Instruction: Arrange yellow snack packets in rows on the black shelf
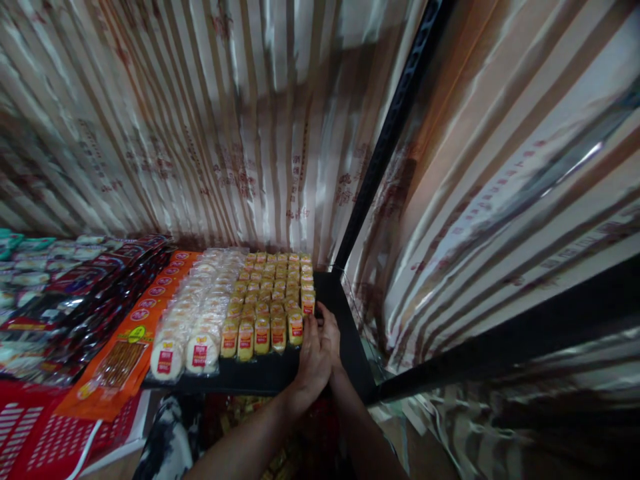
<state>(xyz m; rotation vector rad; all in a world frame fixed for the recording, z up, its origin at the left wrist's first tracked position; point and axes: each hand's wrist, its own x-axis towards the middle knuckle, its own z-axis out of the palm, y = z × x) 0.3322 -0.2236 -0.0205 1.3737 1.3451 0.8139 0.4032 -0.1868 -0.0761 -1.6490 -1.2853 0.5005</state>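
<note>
Small yellow wrapped snacks (pixel 262 333) with red labels stand in several close rows on a black shelf (pixel 240 377). At the front of the rightmost row, my left hand (pixel 313 357) and my right hand (pixel 331 337) press close together. The fingertips of both are right by the end snack (pixel 308 304) of that row. My fingers are closed and cupped; whatever lies between them is hidden. The rightmost row ends farther back than the rows beside it, where my hands are.
Left of the snacks are round white wrapped crackers (pixel 200 350), an orange packet of sticks (pixel 123 353) and dark shiny packets (pixel 75 293). A red basket (pixel 35 427) sits lower left. A black upright post (pixel 370 183) rises at the shelf's back corner before striped sheeting (pixel 250 133).
</note>
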